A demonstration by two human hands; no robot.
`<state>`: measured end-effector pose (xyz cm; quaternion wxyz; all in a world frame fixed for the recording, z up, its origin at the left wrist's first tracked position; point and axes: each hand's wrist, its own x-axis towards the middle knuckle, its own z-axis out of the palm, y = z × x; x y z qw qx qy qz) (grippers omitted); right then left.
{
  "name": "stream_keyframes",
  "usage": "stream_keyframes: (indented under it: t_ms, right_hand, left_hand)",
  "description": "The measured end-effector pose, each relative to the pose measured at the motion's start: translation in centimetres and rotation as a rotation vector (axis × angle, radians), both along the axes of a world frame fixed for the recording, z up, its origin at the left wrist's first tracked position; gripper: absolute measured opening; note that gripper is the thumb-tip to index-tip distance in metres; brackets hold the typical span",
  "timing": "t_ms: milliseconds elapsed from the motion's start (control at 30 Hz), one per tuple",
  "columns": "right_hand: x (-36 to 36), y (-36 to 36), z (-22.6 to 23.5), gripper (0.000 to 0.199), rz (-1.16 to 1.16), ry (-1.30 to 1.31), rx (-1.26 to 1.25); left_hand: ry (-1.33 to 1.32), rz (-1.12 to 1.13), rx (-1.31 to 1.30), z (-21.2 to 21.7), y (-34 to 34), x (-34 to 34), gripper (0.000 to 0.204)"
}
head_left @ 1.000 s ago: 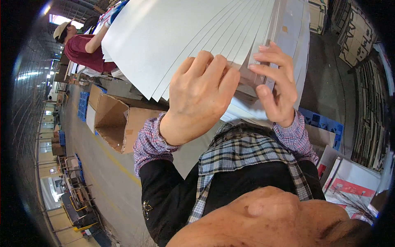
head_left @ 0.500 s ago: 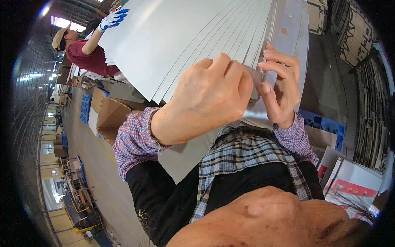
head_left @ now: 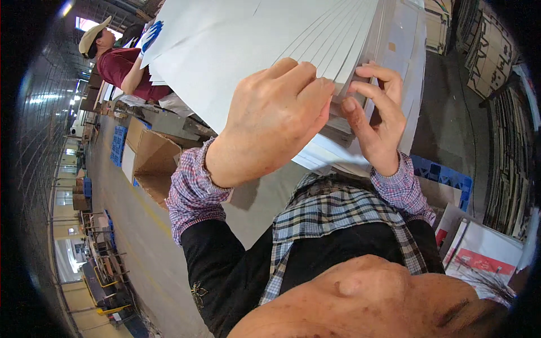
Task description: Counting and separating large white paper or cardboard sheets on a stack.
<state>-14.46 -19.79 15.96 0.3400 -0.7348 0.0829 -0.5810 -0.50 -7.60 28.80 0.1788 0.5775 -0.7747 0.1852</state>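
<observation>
Large white sheets (head_left: pixel 225 50) lie stacked in a fan, their edges stepped toward the right. My left hand (head_left: pixel 276 121) is closed over the near edge of the top sheets, knuckles up; its fingertips are hidden beneath. Just to the right, my right hand (head_left: pixel 383 115) has bent, parted fingers. Its fingertips rest at the side of the fanned edges, and its thumb stands near the stack's near corner. I see nothing held in it. At the far left, a co-worker's hand in a white and blue glove (head_left: pixel 151 36) touches the sheets' far edge.
A co-worker (head_left: pixel 121 70) in a cap and maroon shirt stands at the far left. An open cardboard box (head_left: pixel 155 160) sits on the left. Blue pallets (head_left: pixel 445 172) and stacked flat boards (head_left: pixel 507 163) are on the right. A white and red carton (head_left: pixel 484 248) stands at lower right.
My left hand has moved a little left and away from my right hand. The top sheet's edges have shifted with it. The co-worker's gloved hand has moved left and slightly nearer.
</observation>
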Motion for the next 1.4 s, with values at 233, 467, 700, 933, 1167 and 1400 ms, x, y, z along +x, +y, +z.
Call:
stream_keyframes:
  t_ms: [233, 467, 700, 933, 1167, 1400]
  right_hand:
    - [0.6, 0.3, 0.1, 0.026, 0.058, -0.111, 0.072]
    - [0.8, 0.4, 0.0, 0.026, -0.026, -0.037, 0.026]
    - [1.0, 0.6, 0.2, 0.027, -0.050, -0.032, 0.041]
    - [1.0, 0.7, 0.1, 0.021, -0.045, -0.024, 0.031]
    - [0.2, 0.2, -0.3, 0.019, 0.059, 0.003, 0.059]
    - [0.0, 0.0, 0.0, 0.025, 0.027, 0.039, -0.077]
  left_hand:
    - [-0.197, 0.082, -0.155, -0.3, -0.2, -0.9, 0.021]
    - [-0.204, 0.074, -0.154, -1.8, -1.9, -1.1, 0.020]
    - [-0.189, 0.016, -0.178, -1.8, -0.9, -0.3, 0.020]
    - [-0.194, 0.079, -0.059, -1.4, 0.3, 0.0, 0.017]
    - [-0.078, 0.001, 0.017, -0.5, 0.2, 0.3, 0.028]
    - [-0.175, 0.079, -0.154, -1.1, -0.5, -1.0, 0.034]
